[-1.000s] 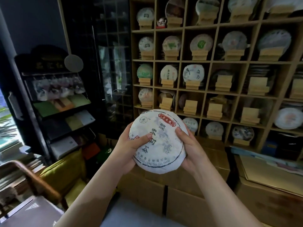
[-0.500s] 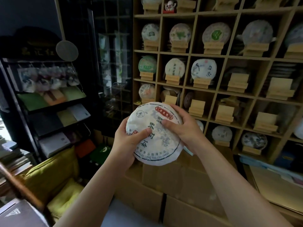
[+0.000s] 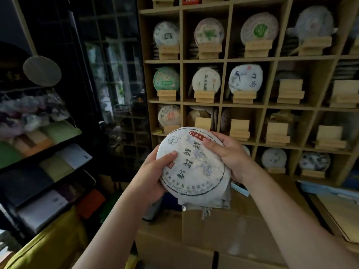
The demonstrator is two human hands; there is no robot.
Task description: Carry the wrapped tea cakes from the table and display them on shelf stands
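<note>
A round tea cake (image 3: 194, 167) in white paper with dark characters and a red label is held upright in front of me by both hands. My left hand (image 3: 153, 175) grips its left edge, thumb across the face. My right hand (image 3: 231, 154) grips the upper right edge with fingers curled over the rim. The wooden shelf grid (image 3: 223, 60) stands straight ahead. Several cubbies hold wrapped cakes on wooden stands, and bare stands such as one (image 3: 240, 129) just above the cake sit in the third row.
Cardboard boxes (image 3: 204, 235) stack below the shelf. A dark rack (image 3: 48, 162) with packets and boxes stands at the left, beside a glass-paned door (image 3: 114, 74). Yellow fabric (image 3: 48, 247) lies at the lower left. A flat box (image 3: 334, 210) rests at the lower right.
The view has drawn closer to the shelf and tilted down. The cake has turned slightly clockwise, and my right hand has slid up to its upper right rim.
</note>
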